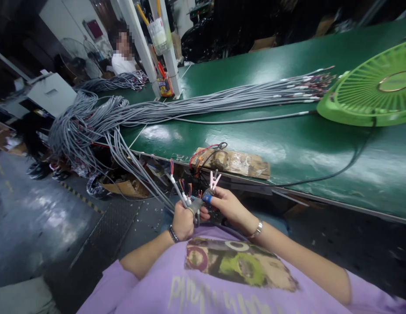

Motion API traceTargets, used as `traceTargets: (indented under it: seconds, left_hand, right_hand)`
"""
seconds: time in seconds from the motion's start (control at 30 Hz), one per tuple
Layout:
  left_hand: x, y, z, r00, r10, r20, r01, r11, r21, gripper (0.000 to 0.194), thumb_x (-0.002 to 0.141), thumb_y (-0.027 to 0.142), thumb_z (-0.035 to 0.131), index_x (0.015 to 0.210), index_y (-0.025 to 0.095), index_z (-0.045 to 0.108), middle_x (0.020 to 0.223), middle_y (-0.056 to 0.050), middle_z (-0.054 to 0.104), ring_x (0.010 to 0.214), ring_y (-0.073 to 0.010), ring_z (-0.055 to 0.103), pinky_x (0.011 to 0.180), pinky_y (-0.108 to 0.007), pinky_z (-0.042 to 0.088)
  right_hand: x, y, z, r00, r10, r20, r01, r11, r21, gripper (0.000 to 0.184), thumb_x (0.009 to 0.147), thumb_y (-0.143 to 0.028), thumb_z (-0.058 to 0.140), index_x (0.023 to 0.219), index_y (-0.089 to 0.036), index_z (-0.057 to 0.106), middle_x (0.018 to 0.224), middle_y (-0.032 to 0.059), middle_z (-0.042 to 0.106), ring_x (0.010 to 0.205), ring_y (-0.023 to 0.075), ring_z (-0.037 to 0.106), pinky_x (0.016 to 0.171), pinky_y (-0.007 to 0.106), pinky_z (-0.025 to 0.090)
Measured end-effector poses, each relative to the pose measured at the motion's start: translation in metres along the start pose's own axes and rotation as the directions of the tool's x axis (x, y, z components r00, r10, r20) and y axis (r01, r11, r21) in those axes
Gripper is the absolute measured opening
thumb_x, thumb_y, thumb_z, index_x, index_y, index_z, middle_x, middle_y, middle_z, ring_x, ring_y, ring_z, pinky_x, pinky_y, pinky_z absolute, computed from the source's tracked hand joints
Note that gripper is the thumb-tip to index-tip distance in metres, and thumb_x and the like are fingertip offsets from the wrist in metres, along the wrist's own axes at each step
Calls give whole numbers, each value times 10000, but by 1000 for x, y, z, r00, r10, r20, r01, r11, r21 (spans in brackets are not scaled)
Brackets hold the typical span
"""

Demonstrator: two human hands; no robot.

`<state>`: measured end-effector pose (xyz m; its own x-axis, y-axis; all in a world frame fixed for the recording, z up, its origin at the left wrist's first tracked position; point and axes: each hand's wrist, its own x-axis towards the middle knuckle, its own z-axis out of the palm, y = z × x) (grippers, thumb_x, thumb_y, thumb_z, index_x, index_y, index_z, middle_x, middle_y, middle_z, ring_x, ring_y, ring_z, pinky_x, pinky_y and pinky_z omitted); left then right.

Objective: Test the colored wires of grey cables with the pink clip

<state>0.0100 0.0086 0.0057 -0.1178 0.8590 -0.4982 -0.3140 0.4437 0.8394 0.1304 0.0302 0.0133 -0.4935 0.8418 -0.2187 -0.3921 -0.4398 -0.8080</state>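
My left hand (182, 221) is closed in a fist around several grey cables (177, 188) whose stripped ends show coloured wires. My right hand (229, 206) is closed on a small pink-handled tool (214, 179), and a fingertip wears blue tape. Both hands meet just above my purple shirt, close to the table's front edge. The tool's tip sits at the cable ends held by the left hand.
A green table (288, 144) carries a long bundle of grey cables (222, 98) and a green fan (373, 89). A cardboard piece with red and black wires (234, 161) lies at the edge. More cables hang off at left (81, 126). Another person (122, 54) sits far behind.
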Motion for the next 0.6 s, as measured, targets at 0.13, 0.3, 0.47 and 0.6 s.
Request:
traceTargets:
  seconds: [0.13,0.3,0.47,0.6]
  left_hand:
    - [-1,2,0,1000,0,-3,0,1000,-4,501,418,530,805,634,160,545,436,-9,582,413,-187,602,403,-261,467]
    - [-3,8,-3,999,18,41,-19,1000,9,472,442,524,803,616,148,576,456,-19,590,365,-145,543,390,-263,453]
    - [-4,15,-4,995,13,98,-11,1000,-16,424,488,496,794,609,141,596,457,-26,596,379,-140,550,395,-245,443]
    - [-3,17,6,986,10,165,-9,1000,-8,436,489,504,799,607,134,602,450,-27,597,336,-128,518,364,-238,419]
  right_hand:
    - [3,7,-3,1000,13,-25,-13,1000,17,360,701,-471,692,713,-202,453,487,-37,542,443,133,512,484,281,376]
    - [8,15,-27,992,2,-123,-3,1000,-4,330,622,-423,762,672,-171,556,539,-43,496,500,91,431,505,246,347]
    - [12,8,-37,985,41,-165,-10,983,183,375,671,-539,713,691,-184,596,623,-10,537,550,107,432,526,246,385]
    - [22,-4,-34,989,-10,-150,38,982,186,486,556,-627,765,661,-181,603,630,-4,551,562,107,447,524,234,391]
